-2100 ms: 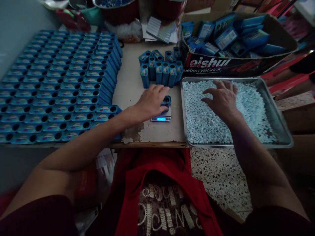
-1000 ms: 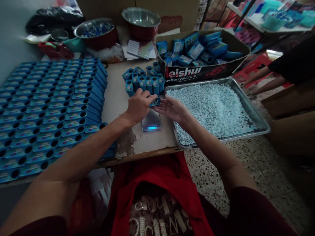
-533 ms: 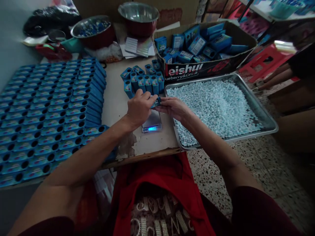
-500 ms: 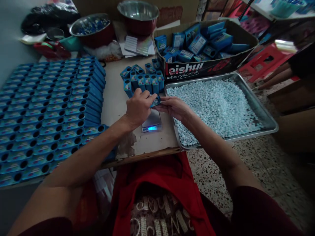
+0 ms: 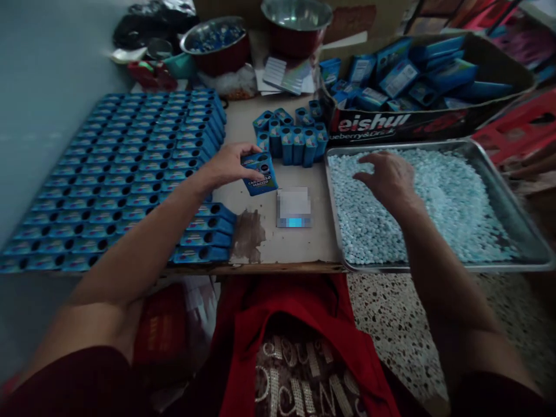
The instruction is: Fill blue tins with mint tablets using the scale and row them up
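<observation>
Between its thumb and fingers, my left hand (image 5: 230, 167) grips a small blue box (image 5: 259, 174) with printed lettering, held over the table left of a small scale (image 5: 294, 207) with a lit display. My right hand (image 5: 386, 176) is over the metal tray (image 5: 340, 234) of pale blue-white candies (image 5: 452, 202), thumb and fingers apart, nothing visible between them. Beyond the scale stands a cluster of upright blue boxes (image 5: 297, 142). Many more blue boxes (image 5: 130, 168) with round dark openings are lined up in rows on the left.
An open cardboard box (image 5: 417, 124) of blue packets stands behind the tray. At the back are a bowl of wrapped items (image 5: 217, 43), another metal bowl (image 5: 297, 20) and papers (image 5: 284, 75). The table's front edge (image 5: 282, 268) is close to the red apron (image 5: 299, 301).
The hands have parted: my left hand has moved left with the blue box, and my right hand has let go and moved over the tray. The camera view has shifted left.
</observation>
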A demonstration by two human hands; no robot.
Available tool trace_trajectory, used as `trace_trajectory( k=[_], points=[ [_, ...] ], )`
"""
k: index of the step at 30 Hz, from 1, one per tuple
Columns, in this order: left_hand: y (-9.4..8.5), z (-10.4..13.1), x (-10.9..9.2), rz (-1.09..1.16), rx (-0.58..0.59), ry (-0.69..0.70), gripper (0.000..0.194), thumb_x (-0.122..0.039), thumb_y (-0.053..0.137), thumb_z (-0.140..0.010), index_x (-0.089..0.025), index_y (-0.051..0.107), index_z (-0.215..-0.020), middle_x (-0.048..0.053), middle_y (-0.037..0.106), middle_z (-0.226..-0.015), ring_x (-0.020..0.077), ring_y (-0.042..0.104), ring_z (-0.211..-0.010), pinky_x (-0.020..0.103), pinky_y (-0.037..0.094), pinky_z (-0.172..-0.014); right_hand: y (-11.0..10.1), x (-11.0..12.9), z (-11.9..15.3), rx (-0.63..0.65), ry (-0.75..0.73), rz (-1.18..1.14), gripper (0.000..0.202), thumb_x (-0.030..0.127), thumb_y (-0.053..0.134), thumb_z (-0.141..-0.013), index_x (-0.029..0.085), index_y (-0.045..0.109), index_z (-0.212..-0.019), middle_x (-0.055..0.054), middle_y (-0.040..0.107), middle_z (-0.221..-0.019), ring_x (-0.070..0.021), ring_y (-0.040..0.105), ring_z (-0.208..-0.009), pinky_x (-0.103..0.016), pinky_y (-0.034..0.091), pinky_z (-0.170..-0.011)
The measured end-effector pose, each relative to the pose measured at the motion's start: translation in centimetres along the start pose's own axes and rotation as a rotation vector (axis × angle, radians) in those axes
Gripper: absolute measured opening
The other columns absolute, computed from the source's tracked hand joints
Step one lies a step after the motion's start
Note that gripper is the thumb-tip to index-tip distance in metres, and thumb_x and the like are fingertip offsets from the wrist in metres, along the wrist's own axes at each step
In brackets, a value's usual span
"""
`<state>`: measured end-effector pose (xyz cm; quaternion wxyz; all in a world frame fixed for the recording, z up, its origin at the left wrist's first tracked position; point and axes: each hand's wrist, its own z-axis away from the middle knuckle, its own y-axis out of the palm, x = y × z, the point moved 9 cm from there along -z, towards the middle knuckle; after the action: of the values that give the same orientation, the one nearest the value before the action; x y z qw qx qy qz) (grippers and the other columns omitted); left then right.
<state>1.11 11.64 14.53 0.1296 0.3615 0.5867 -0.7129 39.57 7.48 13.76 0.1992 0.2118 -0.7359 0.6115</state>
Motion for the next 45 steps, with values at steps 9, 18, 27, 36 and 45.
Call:
trace_trajectory(
  k=[9, 18, 27, 36, 45],
  points=[
    [-2.7, 6.6, 7.9, -0.094, 0.341, -0.053, 0.076, -0.064, 0.077, -0.086, -0.021, 0.074, -0.148, 0.011, 0.083, -0.136, 0.0326, 0.077, -0.125, 0.043, 0.06, -0.113, 7.5, 9.5, -1.9, 0.19, -0.366, 0.192, 0.031, 0.037, 0.075, -0.107, 0.019, 0.091, -0.127, -0.017, 0.085, -0.123, -0.0377, 0.078, -0.113, -0.05, 0.06, -0.102],
    [0.8, 9.9, 5.8, -0.527, 0.273, 0.143, 0.071, -0.064, 0.048, -0.115, -0.022, 0.062, -0.17, 0.019, 0.076, -0.155, 0.0399, 0.07, -0.142, 0.057, 0.043, -0.131, 14.2, 19.1, -8.8, 0.234, -0.603, 0.497, 0.052, 0.012, 0.044, -0.114, 0.02, 0.077, -0.153, -0.022, 0.071, -0.149, -0.0389, 0.065, -0.132, -0.049, 0.051, -0.104],
    [2.1, 11.1, 6.0, -0.535, 0.007, 0.206, 0.058, -0.054, 0.048, -0.116, -0.022, 0.067, -0.16, 0.02, 0.075, -0.153, 0.0426, 0.07, -0.139, 0.063, 0.046, -0.128, 17.2, 22.2, -11.0, 0.409, -0.598, 0.556, 0.028, 0.016, 0.057, -0.115, 0.011, 0.083, -0.124, -0.019, 0.076, -0.14, -0.0388, 0.066, -0.141, -0.054, 0.04, -0.123],
    [1.9, 10.8, 5.9, -0.521, 0.007, 0.206, 0.064, -0.059, 0.045, -0.113, -0.021, 0.07, -0.158, 0.019, 0.08, -0.14, 0.0423, 0.074, -0.136, 0.058, 0.053, -0.122, 9.5, 17.4, 0.4, 0.464, -0.423, 0.559, 0.016, 0.029, 0.083, -0.103, 0.019, 0.093, -0.11, -0.016, 0.088, -0.112, -0.0398, 0.078, -0.115, -0.047, 0.047, -0.101],
    [1.6, 10.9, 5.8, -0.516, 0.026, 0.177, 0.068, -0.064, 0.039, -0.115, -0.025, 0.065, -0.163, 0.019, 0.075, -0.156, 0.0432, 0.069, -0.146, 0.062, 0.047, -0.13, 4.0, 9.6, 2.1, 0.258, -0.205, 0.208, 0.03, 0.047, 0.078, -0.109, 0.022, 0.092, -0.116, -0.008, 0.085, -0.097, -0.0244, 0.072, -0.086, -0.036, 0.045, -0.079]
  ],
)
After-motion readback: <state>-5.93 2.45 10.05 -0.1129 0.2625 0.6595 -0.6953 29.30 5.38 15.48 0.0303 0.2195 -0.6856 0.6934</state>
